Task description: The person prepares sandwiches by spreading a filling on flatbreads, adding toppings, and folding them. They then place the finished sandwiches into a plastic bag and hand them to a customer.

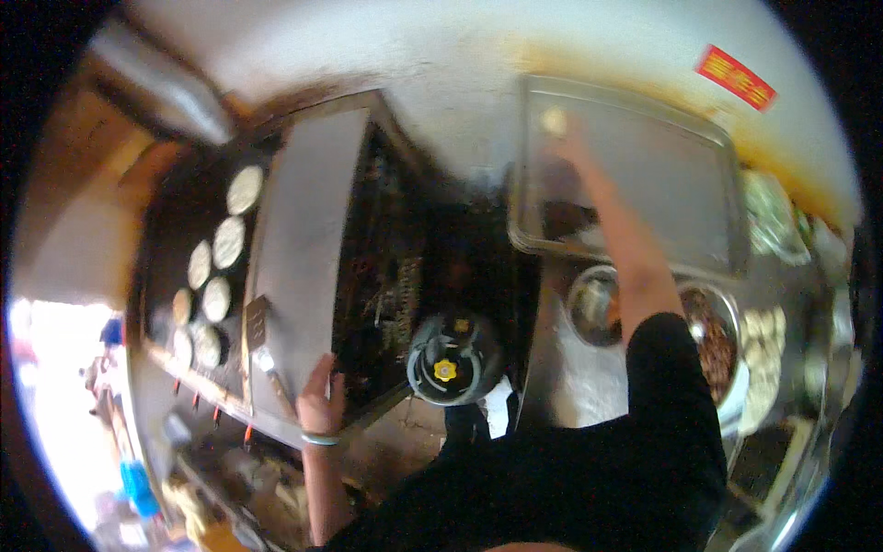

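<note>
My left hand (321, 400) lies at the near right edge of a long steel panel (303, 228) beside the griddle. Its fingers touch the edge; whether they grip it is unclear. A spatula (265, 345) lies on the panel just left of it. My right hand (569, 141), blurred, reaches over the far left part of a large metal tray (679, 172). At its fingertips is a small pale round piece of dough (554, 119), which it appears to hold. Several flat pale rounds of dough (229, 241) lie on the dark griddle (162, 259).
A gas cylinder (452, 359) with a yellow valve stands between griddle and worktable. By my right arm are a metal bowl (586, 310) and a bowl of dark brown filling (714, 331). Dough pieces (762, 345) and a plastic bag of greens (769, 214) lie farther right.
</note>
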The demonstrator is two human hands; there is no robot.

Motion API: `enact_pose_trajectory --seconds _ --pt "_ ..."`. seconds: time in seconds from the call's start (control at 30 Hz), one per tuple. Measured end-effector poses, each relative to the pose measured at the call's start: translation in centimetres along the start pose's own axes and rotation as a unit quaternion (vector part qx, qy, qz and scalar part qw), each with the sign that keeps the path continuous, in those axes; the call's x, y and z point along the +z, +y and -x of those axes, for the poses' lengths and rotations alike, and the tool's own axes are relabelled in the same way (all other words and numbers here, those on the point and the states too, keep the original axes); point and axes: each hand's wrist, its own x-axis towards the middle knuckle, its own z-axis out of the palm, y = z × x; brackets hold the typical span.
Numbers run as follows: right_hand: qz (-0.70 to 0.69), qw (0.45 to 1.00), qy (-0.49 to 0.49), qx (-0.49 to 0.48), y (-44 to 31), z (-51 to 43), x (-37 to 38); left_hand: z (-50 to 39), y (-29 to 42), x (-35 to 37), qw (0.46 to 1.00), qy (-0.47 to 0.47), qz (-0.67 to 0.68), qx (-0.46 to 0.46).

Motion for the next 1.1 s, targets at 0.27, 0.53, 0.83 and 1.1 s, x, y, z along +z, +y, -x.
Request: enact_pose_trajectory --seconds 0.27,0.53,0.83,1.1 --pt "0.123 0.985 -0.060 -0.109 1.9 -4.6 3.6 6.9 5.6 2.3 0.995 -0.061 -0.034 -0.076" --pt "-0.454 0.847 -0.234 0.149 -2.8 10.5 -11.1 5.6 11.8 6.3 0.991 -0.055 0.125 -0.010" --pt "-0.813 0.428 -0.312 0.243 -11.9 40.8 -23.8 7.1 25.5 17.4 0.866 -0.021 0.308 0.394" --pt "-0.543 0.595 -0.076 0.588 0.3 54.0 -25.5 8.6 27.1 22.9 0.889 -0.360 0.099 0.264"
